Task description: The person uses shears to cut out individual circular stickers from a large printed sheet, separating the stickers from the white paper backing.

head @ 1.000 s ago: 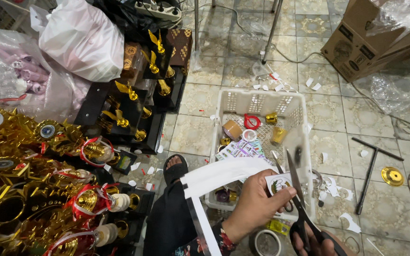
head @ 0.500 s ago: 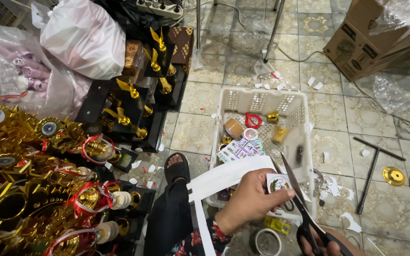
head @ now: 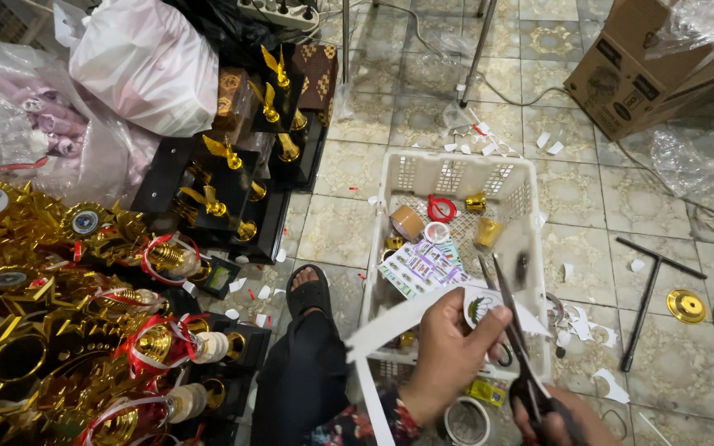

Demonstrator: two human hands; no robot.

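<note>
My right hand, at five o'clock, grips the scissors, blades open and pointing toward eleven o'clock. My left hand pinches a white paper sheet with a round sticker between them, holding it taut, I judge, for trimming. Behind sits a white basket; trophies stand at nine o'clock.

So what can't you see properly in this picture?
- Right hand: head view, mostly cut off by the bottom edge.
- Scissors: handles hidden inside that hand.
- Round sticker: picture too small to make out; left hand covers part of the paper.
- White basket: bottom contents hidden behind paper and hands.
</note>
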